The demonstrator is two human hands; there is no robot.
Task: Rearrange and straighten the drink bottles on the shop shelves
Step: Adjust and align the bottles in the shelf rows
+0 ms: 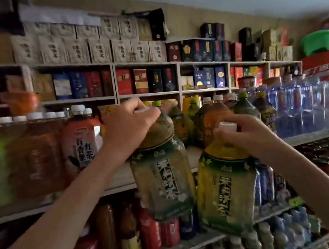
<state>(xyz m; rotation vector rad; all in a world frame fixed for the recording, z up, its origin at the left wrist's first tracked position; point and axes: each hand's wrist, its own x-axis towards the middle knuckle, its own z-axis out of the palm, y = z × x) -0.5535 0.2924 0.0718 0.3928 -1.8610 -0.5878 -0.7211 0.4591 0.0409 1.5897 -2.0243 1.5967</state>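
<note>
Two large bottles hang side by side before the middle shelf (120, 178), each gripped at the cap. The left bottle (163, 184) is under the left hand (131, 125); the right bottle (224, 194), under the right hand (245, 134), is just beside it and lower. Behind them, a bottle cluster (209, 120) stands on that shelf, with a bottle row (77, 148) to the left and water packs (302, 103) to the right. Boxes (141, 80) fill the compartments above, with cartons (100, 50) on top. Cans (169, 230) stand on the shelf below.

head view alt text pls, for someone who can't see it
The left hand grips a large green-labelled plastic tea bottle by its cap, tilted, and the right hand grips a large yellow-and-green-labelled plastic tea bottle by its white cap. Both hang in front of grey shop shelves crowded with drinks and boxes.
</note>
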